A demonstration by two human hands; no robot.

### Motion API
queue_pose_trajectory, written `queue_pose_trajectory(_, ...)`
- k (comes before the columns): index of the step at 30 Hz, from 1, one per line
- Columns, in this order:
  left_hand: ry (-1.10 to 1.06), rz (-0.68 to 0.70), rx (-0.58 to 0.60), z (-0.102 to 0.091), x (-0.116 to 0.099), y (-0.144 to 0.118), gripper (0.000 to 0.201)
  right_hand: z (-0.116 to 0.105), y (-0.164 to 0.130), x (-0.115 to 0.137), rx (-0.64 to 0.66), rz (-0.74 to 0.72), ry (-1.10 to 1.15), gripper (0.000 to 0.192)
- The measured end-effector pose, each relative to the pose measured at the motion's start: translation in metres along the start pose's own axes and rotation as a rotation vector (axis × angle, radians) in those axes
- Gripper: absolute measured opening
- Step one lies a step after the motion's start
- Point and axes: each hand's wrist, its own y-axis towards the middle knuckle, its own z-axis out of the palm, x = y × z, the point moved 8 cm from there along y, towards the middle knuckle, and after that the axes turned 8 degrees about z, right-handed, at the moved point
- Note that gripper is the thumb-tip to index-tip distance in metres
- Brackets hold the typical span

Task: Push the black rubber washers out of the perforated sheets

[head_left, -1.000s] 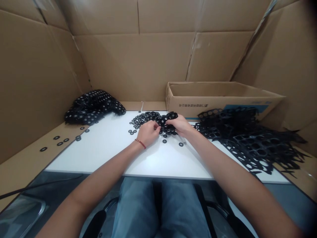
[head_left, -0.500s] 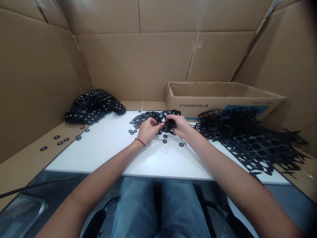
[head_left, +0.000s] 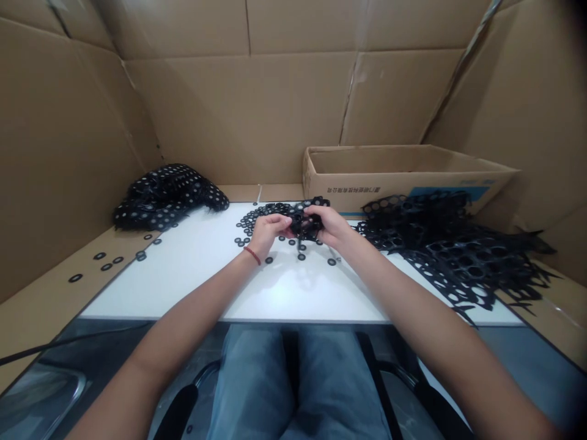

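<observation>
At frame centre both hands meet above the white table (head_left: 293, 293): the left hand (head_left: 266, 231) and right hand (head_left: 329, 225) each pinch a side of one small black punched sheet (head_left: 305, 225), held just off the surface, fingers curled tight on it. The likeliest slip, as I judge it, is the thin web tearing unevenly if the hands pull apart too hard, or freed rings (head_left: 261, 217) dropping and rolling off the near edge or onto the cardboard at the left, where a few strays (head_left: 106, 264) already lie. The big tangle (head_left: 454, 250) at right centre could also snag a sleeveless forearm and drag toward the edge. Largest to smallest: one box (head_left: 403, 171) at upper right, one tangle of emptied webs, one heap (head_left: 167, 195) of unpunched sheets at centre left, one sheet in hand, and loose rings too many and too small to count, about six on the left cardboard.
</observation>
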Motion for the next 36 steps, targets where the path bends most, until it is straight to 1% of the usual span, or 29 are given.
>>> queue_pose_trajectory(1,0.017,-0.006,-0.030,-0.004,0.002,0.002,0.028,-0.003,0.001,0.003,-0.014,-0.005,-0.001,0.009)
queue_pose_trajectory(3,0.081,-0.020,-0.087,-0.015,0.008,0.005,0.026,-0.012,0.001,0.008,-0.044,-0.014,-0.004,0.025)
queue_pose_trajectory(4,0.127,-0.027,-0.114,-0.023,0.010,0.007,0.026,-0.016,0.002,0.011,-0.058,-0.017,-0.004,0.029)
queue_pose_trajectory(5,0.180,-0.030,-0.141,-0.031,0.013,0.008,0.025,-0.021,0.002,0.013,-0.073,-0.020,-0.003,0.029)
queue_pose_trajectory(8,0.368,-0.009,-0.219,-0.056,0.014,0.009,0.020,-0.033,0.004,0.015,-0.110,-0.020,0.005,0.006)
queue_pose_trajectory(9,0.430,0.008,-0.232,-0.061,0.012,0.008,0.016,-0.035,0.004,0.015,-0.115,-0.017,0.006,0.005)
queue_pose_trajectory(10,0.485,0.030,-0.235,-0.063,0.010,0.007,0.014,-0.036,0.004,0.014,-0.115,-0.013,0.004,0.007)
queue_pose_trajectory(12,0.564,0.085,-0.219,-0.059,0.003,0.004,0.026,-0.033,0.003,0.011,-0.103,-0.008,-0.006,0.009)
queue_pose_trajectory(14,0.601,0.140,-0.187,-0.049,-0.004,0.001,0.039,-0.026,0.002,0.008,-0.084,-0.005,-0.021,0.012)
queue_pose_trajectory(16,0.603,0.173,-0.143,-0.036,-0.009,0.000,0.037,-0.019,-0.001,0.004,-0.057,-0.004,-0.031,0.015)
queue_pose_trajectory(19,0.545,0.164,-0.085,-0.024,-0.010,-0.001,0.023,-0.008,-0.006,0.000,-0.010,-0.002,-0.039,0.014)
queue_pose_trajectory(20,0.508,0.145,-0.071,-0.022,-0.008,0.000,0.022,-0.005,-0.008,-0.001,0.007,0.000,-0.044,0.014)
queue_pose_trajectory(23,0.341,0.038,-0.027,-0.017,0.001,0.001,0.033,0.003,-0.012,-0.004,0.060,0.008,-0.071,0.012)
queue_pose_trajectory(24,0.273,-0.005,-0.007,-0.015,0.005,0.002,0.034,0.004,-0.012,-0.005,0.075,0.007,-0.084,0.011)
queue_pose_trajectory(26,0.140,-0.078,0.015,-0.012,0.011,0.002,0.029,0.006,-0.012,-0.005,0.091,-0.002,-0.112,0.009)
queue_pose_trajectory(28,0.031,-0.117,-0.015,-0.014,0.014,0.003,0.028,0.003,-0.012,-0.001,0.081,-0.029,-0.143,0.009)
queue_pose_trajectory(32,-0.100,-0.133,-0.146,-0.030,0.014,0.005,0.035,-0.008,-0.013,0.017,0.025,-0.122,-0.230,0.019)
queue_pose_trajectory(34,-0.131,-0.134,-0.171,-0.035,0.012,0.006,0.037,-0.013,-0.015,0.028,0.006,-0.168,-0.291,0.025)
queue_pose_trajectory(36,-0.146,-0.132,-0.168,-0.035,0.011,0.006,0.037,-0.015,-0.018,0.035,-0.011,-0.213,-0.363,0.036)
